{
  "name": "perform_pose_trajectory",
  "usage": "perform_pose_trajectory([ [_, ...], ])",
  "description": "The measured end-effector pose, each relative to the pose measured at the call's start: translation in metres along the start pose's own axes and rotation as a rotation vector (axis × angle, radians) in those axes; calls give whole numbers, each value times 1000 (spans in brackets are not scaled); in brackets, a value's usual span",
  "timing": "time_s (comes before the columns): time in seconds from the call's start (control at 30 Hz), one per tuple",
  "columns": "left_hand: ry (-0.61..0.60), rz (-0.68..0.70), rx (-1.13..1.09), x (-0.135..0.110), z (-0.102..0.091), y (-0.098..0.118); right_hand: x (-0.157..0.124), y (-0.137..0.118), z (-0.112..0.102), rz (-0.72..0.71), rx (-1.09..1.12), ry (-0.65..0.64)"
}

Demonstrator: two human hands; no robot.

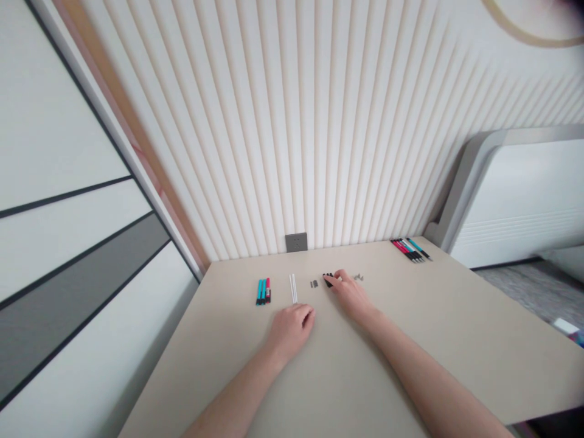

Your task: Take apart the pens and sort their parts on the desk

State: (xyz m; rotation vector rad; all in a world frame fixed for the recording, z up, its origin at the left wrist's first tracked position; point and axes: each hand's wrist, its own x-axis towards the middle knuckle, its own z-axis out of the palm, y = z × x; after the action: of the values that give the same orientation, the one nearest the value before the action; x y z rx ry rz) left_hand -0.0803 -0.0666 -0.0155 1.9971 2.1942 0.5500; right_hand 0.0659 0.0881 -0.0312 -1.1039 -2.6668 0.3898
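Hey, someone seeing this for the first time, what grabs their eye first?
Probably the right hand, its fingers at some small black pieces, and the left hand, curled at the near end of the white rods. Then the colours: blue and pink pen barrels on the table's left, and a row of pens at its far right.

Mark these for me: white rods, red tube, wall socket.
White rods (pixel 294 289): head view, midway along a rod's shaft.
Red tube (pixel 268 286): head view, on the red section, above its dark lower end.
Socket (pixel 296 243): head view, middle of the dark faceplate.
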Motion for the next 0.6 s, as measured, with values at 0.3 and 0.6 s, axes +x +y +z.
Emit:
perform_pose_trajectory([
  [0.3,19,24,-35,0,0,-3,17,37,-32,99,3,342],
  [0.6,31,7,-40,-1,4,-3,7,207,-36,496,-390,356],
])
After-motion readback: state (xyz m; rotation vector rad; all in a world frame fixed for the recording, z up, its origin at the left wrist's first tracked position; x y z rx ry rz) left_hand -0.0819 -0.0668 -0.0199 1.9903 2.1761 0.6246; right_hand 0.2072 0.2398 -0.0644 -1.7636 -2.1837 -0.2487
